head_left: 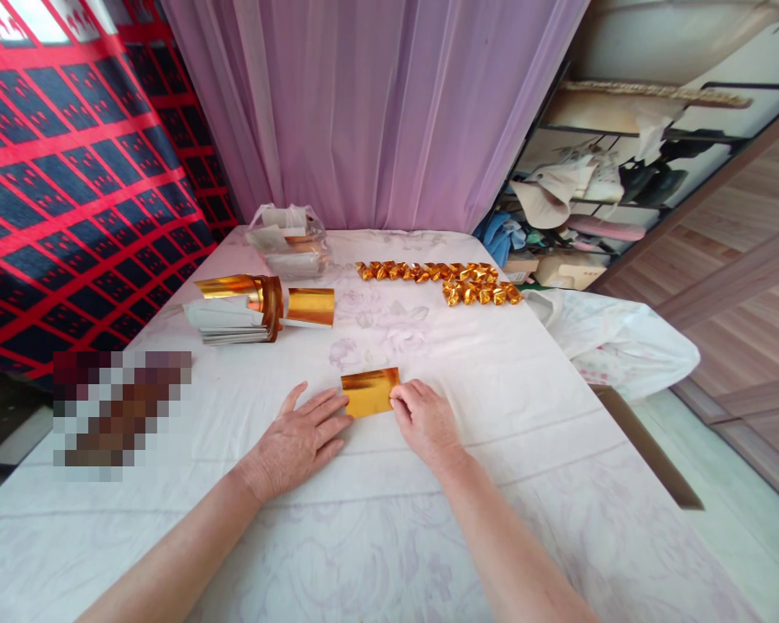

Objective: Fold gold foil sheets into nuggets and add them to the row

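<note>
Gold foil sheet (pixel 370 391) flat on the cloth-covered surface (pixel 493 381), just ahead of both hands and between them, long axis running left to right across the view, top edge tilted slightly up toward the right. Left hand (pixel 299 441) palm down beside the sheet's lower left corner, fingers (pixel 325 414) spread loosely and lying flat, tips touching or just overlapping the left edge; pinching nothing. Right hand (pixel 425 420) at the sheet's right short edge, fingers curled and pressed together, fingertips (pixel 397 396) resting on the right edge, seemingly pinning or nipping it, though whether the thumb sits beneath the foil cannot be told. Right hand the closer of the two to a true hold; left hand more a flat stop along the side.

Farther back on the surface, well apart from the hands: stack of foil sheets (pixel 240 311) at left with a single loose sheet (pixel 310 305) just beside it, plastic bag (pixel 289 238) behind, and row of folded gold pieces (pixel 438 275) toward the right rear.
</note>
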Demonstrator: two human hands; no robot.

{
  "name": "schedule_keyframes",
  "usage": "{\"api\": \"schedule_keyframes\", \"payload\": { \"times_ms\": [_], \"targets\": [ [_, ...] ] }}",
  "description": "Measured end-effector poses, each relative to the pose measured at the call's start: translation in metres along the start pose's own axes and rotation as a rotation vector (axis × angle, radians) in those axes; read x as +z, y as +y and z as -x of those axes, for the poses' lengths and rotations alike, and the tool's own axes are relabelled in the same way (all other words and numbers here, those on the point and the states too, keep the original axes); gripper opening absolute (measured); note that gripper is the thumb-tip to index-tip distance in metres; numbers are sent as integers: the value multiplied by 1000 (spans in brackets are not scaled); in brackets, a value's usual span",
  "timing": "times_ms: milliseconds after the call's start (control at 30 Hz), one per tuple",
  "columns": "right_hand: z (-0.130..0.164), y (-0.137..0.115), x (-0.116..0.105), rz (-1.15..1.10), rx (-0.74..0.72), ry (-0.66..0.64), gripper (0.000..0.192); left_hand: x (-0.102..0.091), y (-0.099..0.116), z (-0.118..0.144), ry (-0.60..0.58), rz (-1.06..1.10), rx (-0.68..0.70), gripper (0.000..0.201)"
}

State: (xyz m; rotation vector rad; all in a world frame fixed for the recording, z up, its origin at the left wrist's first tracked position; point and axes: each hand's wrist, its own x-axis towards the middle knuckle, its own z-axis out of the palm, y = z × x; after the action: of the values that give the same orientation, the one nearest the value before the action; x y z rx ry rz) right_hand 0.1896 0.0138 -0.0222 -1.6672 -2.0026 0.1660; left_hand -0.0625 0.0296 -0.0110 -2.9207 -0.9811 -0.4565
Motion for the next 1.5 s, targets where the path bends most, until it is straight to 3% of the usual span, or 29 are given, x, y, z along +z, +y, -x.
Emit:
{"api": "schedule_keyframes", "payload": {
  "times_ms": [133, 400, 967, 1100, 1233, 1400, 1500],
  "targets": [
    [-1, -18, 4, 25, -48, 35, 13, 0, 1, 0, -3, 9, -9, 28],
    [-7, -42, 14, 14, -20, -109, 12, -1, 2, -1, 2, 21, 0, 27],
    [10, 13, -8, 55, 131, 12, 11, 2, -1, -1, 32, 54, -1, 27],
    [12, 12, -5, 59, 54, 99, 8, 2, -4, -3, 32, 56, 14, 26],
    [14, 7, -6, 70, -115, 190, 18, 3, -5, -4, 41, 48, 13, 24],
    [18, -6, -8, 45, -342, 71, 24, 3, -3, -4, 48, 27, 13, 24],
    [21, -12, -5, 57, -345, 15, 22, 1, 7, -6, 67, -31, -11, 23]
  ]
}}
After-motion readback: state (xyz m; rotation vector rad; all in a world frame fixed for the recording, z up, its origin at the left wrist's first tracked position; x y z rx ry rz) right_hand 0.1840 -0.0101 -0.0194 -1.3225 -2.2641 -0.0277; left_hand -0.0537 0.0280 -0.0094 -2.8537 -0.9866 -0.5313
